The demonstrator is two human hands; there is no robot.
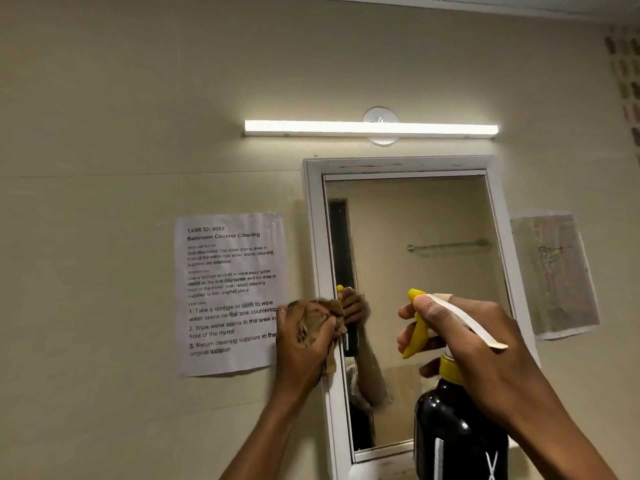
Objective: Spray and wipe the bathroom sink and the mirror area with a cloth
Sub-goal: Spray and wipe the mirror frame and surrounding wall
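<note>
One spray bottle (457,427), black with a yellow trigger, is enclosed in the grip of the right hand (485,348), in front of the one white-framed mirror (415,306). The left hand (304,337) clenches one brown cloth (329,313) at the mirror's left frame edge. Two paper sheets (232,292) flank the mirror; one light bar (370,128) is mounted above.

A lit tube lamp (371,128) above the mirror (412,306) is the one visible light source; it is blown out to near white and casts a pale glow on the wall (104,98) just around it, while the rest of the room is dim and warm beige. The wide lens bends straight lines, so the mirror frame leans and the upper right corner curves. The cloth (317,323) in the left hand (304,337) is smeared with blur, the small print on the task sheet (230,292) is soft, and the black spray bottle (457,431) carries small white glints.
</note>
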